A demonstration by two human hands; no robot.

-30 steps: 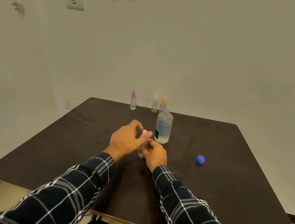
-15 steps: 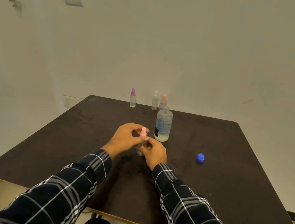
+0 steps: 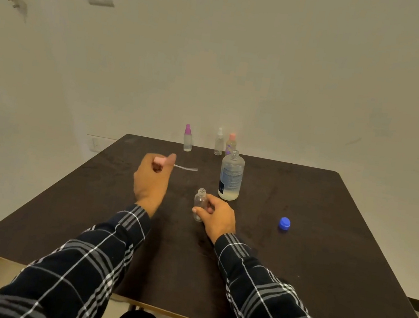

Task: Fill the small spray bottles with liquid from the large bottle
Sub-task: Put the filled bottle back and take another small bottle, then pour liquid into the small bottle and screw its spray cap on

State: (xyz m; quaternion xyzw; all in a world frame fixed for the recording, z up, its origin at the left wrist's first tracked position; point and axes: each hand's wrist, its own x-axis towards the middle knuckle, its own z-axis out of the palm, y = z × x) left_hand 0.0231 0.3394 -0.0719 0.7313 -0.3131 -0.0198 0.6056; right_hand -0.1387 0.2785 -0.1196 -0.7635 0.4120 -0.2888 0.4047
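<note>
My right hand grips a small clear spray bottle that stands upright on the dark table with its neck uncovered. My left hand, lifted to the left of it, pinches the pink spray top, whose thin dip tube points right. The large clear bottle stands uncapped just behind my right hand, with a little liquid at its bottom. Its blue cap lies on the table to the right.
Three more small spray bottles stand at the table's far edge: one with a purple top, one with a white top, one with a pink top. A pale wall rises behind the table.
My left hand has pulled the pink spray top out of the small bottle and carried it up and to the left. My right hand still holds the bottle on the table.
</note>
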